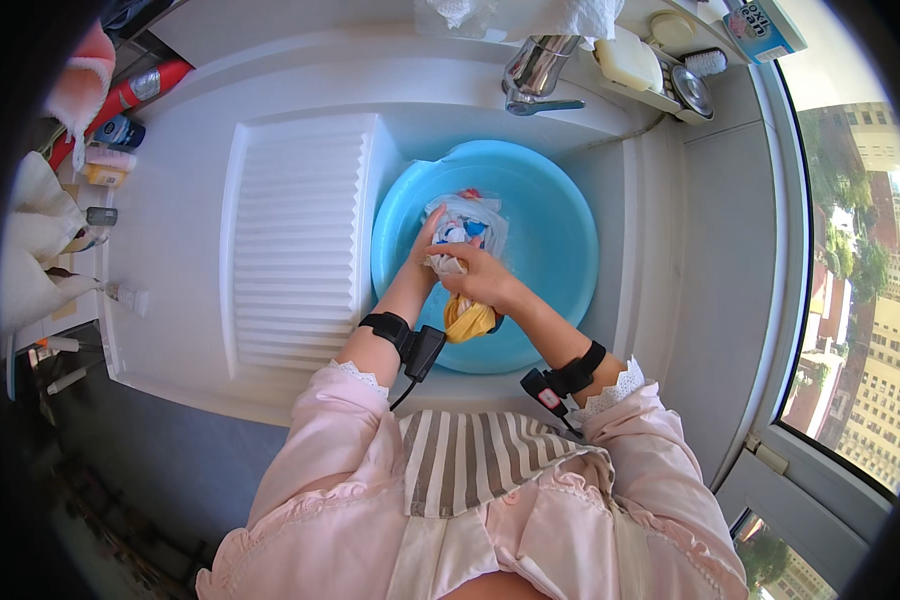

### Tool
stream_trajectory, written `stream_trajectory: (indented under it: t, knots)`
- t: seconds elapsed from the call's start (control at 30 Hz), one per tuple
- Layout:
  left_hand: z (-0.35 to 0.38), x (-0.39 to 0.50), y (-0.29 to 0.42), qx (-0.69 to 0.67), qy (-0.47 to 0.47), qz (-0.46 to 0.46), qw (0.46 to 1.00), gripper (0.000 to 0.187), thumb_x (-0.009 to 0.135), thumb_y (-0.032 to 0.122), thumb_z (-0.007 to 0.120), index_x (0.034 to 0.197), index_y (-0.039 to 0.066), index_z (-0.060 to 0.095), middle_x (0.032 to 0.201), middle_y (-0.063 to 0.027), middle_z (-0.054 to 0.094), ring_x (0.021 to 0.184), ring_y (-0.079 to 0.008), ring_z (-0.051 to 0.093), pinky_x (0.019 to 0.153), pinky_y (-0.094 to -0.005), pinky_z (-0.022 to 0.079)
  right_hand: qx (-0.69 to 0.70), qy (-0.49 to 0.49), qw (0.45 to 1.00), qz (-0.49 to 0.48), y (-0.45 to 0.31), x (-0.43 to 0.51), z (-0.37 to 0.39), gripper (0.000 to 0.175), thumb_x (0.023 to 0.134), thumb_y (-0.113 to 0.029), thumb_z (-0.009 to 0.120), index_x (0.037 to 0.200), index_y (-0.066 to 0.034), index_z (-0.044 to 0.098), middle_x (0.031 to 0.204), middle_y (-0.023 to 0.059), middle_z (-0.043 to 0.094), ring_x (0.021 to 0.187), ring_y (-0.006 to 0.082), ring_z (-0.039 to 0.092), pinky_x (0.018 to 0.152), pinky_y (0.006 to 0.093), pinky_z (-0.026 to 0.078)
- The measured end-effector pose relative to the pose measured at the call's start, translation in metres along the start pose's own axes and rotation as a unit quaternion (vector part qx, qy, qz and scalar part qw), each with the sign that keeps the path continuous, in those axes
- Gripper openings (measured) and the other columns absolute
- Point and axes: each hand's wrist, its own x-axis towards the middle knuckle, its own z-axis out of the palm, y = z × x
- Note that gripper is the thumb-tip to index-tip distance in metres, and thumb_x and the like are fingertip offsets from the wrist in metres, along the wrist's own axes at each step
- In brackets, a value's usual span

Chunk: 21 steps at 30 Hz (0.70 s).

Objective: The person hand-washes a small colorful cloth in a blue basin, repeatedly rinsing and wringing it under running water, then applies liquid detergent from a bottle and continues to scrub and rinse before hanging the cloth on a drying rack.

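A round blue plastic basin (pixel 551 217) stands in the white sink in front of me. Over it, both my hands grip one bunched garment (pixel 469 225) of white cloth with blue and red patches. My left hand (pixel 426 244) lies along its left side, fingers pointing away from me. Closed around the near part of the cloth is my right hand (pixel 480 277). A yellow portion of cloth (pixel 469 321) hangs below the right hand, towards me. The palms and some fingers are hidden by the fabric. Whether there is water in the basin is hard to tell.
Left of the basin is a ribbed washboard (pixel 296 244) built into the sink. A chrome faucet (pixel 540 75) rises behind. At back right sit a soap bar (pixel 628 64), a scrub brush (pixel 705 61) and a blue-labelled tub (pixel 763 30). Several bottles and a tube (pixel 126 298) line the left edge.
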Motion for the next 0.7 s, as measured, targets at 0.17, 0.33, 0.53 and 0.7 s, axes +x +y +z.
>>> stream_trajectory:
  t: [0.17, 0.33, 0.53, 0.7]
  knots:
    - [0.013, -0.003, -0.001, -0.018, -0.101, 0.018, 0.995, 0.053, 0.092, 0.046, 0.048, 0.127, 0.006, 0.048, 0.120, -0.0155, 0.057, 0.105, -0.0273, 0.059, 0.091, -0.0411, 0.049, -0.312, 0.203, 0.896, -0.241, 0.015, 0.008, 0.023, 0.031, 0.079, -0.025, 0.066, 0.100, -0.0024, 0.061, 0.094, 0.0218, 0.064, 0.082, 0.0345, 0.064, 0.072, 0.0412, 0.051]
    - [0.044, -0.035, 0.014, 0.088, 0.095, 0.135, 0.982, 0.029, 0.092, 0.033, 0.055, 0.096, 0.005, 0.061, 0.089, -0.0085, 0.065, 0.076, -0.0211, 0.064, 0.071, -0.0323, 0.051, -0.277, 0.286, 0.907, -0.137, 0.025, 0.023, -0.013, 0.033, 0.090, -0.035, 0.052, 0.085, -0.0028, 0.056, 0.082, 0.0225, 0.064, 0.078, 0.0380, 0.063, 0.067, 0.0459, 0.048]
    - [0.064, -0.078, 0.038, 0.578, 0.102, 0.338, 0.736, 0.036, 0.087, 0.031, 0.065, 0.097, -0.003, 0.065, 0.089, -0.0082, 0.067, 0.082, -0.0161, 0.062, 0.072, -0.0289, 0.048, -0.300, 0.072, 0.939, 0.155, 0.036, 0.028, -0.092, 0.032, 0.083, -0.024, 0.056, 0.108, -0.0047, 0.057, 0.091, 0.0173, 0.066, 0.091, 0.0322, 0.062, 0.083, 0.0432, 0.046]
    - [0.004, -0.033, 0.050, 0.686, 0.171, 0.136, 0.694, 0.049, 0.086, 0.034, 0.064, 0.122, 0.003, 0.055, 0.115, -0.0103, 0.063, 0.097, -0.0195, 0.061, 0.080, -0.0324, 0.050, -0.531, 0.107, 0.823, 0.173, 0.050, 0.058, -0.082, 0.078, 0.067, -0.032, 0.075, 0.133, -0.0233, 0.034, 0.138, 0.0134, 0.038, 0.125, 0.0383, 0.037, 0.093, 0.0571, 0.041]
